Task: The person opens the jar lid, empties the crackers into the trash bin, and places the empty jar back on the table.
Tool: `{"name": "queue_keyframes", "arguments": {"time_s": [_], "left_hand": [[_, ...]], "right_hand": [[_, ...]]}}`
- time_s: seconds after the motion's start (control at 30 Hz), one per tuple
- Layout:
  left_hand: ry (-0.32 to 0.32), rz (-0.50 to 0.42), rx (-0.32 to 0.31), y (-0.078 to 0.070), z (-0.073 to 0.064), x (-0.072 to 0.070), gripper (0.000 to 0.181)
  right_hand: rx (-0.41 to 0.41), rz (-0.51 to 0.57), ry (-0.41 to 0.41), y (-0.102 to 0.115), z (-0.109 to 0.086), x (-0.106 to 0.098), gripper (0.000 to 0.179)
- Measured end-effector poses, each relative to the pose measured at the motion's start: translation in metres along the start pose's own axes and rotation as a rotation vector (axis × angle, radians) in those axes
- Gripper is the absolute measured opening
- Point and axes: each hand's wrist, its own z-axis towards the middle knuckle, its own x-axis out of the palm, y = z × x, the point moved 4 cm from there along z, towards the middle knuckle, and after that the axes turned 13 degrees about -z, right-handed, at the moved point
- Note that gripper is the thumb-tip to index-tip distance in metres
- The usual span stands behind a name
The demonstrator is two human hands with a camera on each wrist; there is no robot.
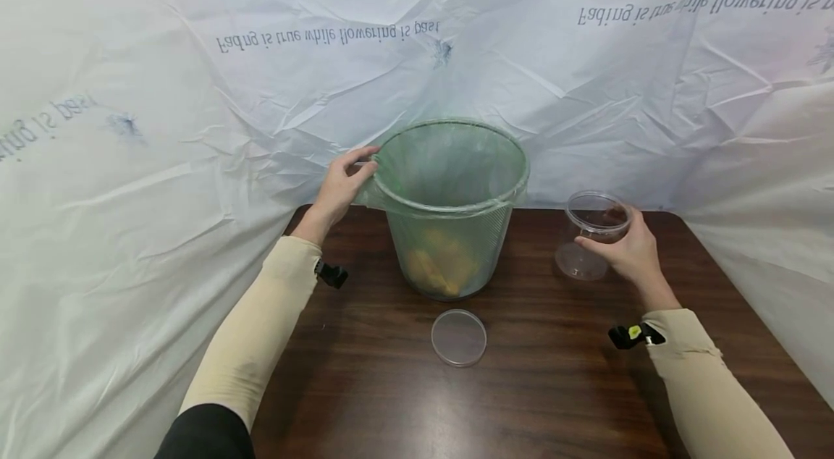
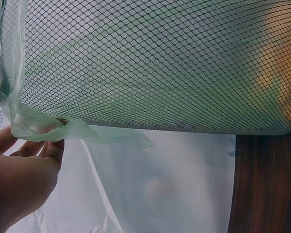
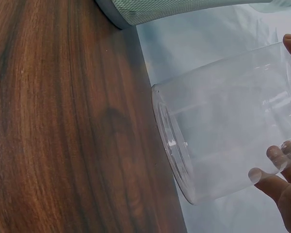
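A mesh wastebasket [image 1: 502, 227] lined with a thin green plastic bag [image 1: 417, 177] stands at the back middle of the table. Something orange-yellow [image 1: 443, 263] shows through its lower part. At the basket's left rim my left hand [image 1: 339, 187] pinches the bag's folded-over edge, with a loose flap of film hanging by the fingers in the left wrist view. To the right, my right hand [image 1: 628, 245] grips a clear plastic tub [image 3: 223, 121] near its top rim, thumb on one side and fingers on the other. The tub is upright and looks to hold nothing.
A clear round lid [image 1: 459, 337] lies flat on the dark wooden table [image 1: 365, 386], in front of the basket. White printed plastic sheeting [image 1: 313, 90] hangs behind the table and along both sides.
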Motion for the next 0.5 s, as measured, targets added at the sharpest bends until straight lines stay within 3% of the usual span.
{"name": "queue_keyframes", "arguments": {"time_s": [0.5], "left_hand": [[-0.014, 0.01, 0.017, 0.0049, 0.0013, -0.0003, 0.042]], "right_hand": [[0.009, -0.03, 0.033, -0.0091, -0.0009, 0.0094, 0.098]]}}
